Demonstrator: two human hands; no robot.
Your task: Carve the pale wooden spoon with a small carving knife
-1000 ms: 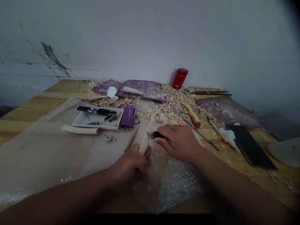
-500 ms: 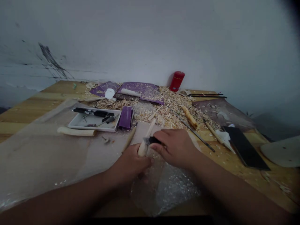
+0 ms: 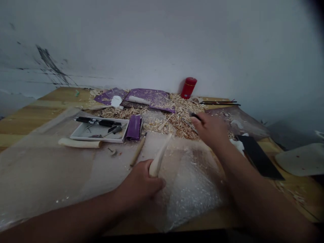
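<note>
Left hand (image 3: 144,182): curled closed around the thick near end of a pale wooden piece (image 3: 160,157), back of the hand turned up, thumb stretched rightward just below the butt, forearm slanting in from the lower left. Right hand (image 3: 211,127): stretched farther forward, arm angled in from the lower right, fingers folded tightly on the black handle of a small cutter (image 3: 196,116), well apart from the wooden piece and above the shavings (image 3: 181,123). Blurred at the blade, pointing roughly left and away. As for the wooden piece, held over the plastic sheet (image 3: 111,168) near the front middle of the counter (image 3: 25,121), with its long axis running away from the body and leaning rightward, gently curved, narrow end aimed toward the shavings. To its left, lying on the sheet at a similar slant, a wooden-handled tool (image 3: 138,150); beyond that, just beside a purple packet (image 3: 134,128), a white tray (image 3: 98,139) with black-handled tools (image 3: 110,123) lying in it.
</note>
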